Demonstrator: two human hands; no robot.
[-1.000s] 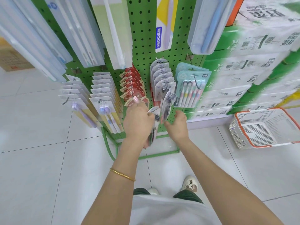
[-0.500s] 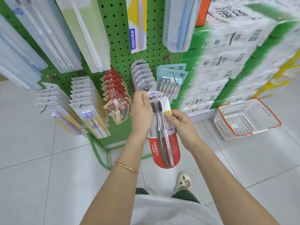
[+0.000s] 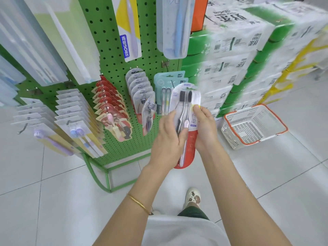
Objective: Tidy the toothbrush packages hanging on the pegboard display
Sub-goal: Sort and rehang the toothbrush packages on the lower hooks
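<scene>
Package [image 3: 193, 119] between left hand [image 3: 168, 137], right hand [image 3: 205, 129]

The left hand [image 3: 168, 139] is covering the lower left of the held toothbrush package [image 3: 186, 102] and the right hand [image 3: 205, 128] is hiding its right edge, so the fingers behind the card are not showing and the print beside the 2 brushes is reading too small. The held package is blocking much of the teal package [image 3: 159, 82] behind it, and the top edge is cutting off the top-row packages [image 3: 174, 23]. Blur is smearing the stacked packs [image 3: 230, 68] at right and the tilted loose pack [image 3: 149, 112], whose hook is not showing.
</scene>
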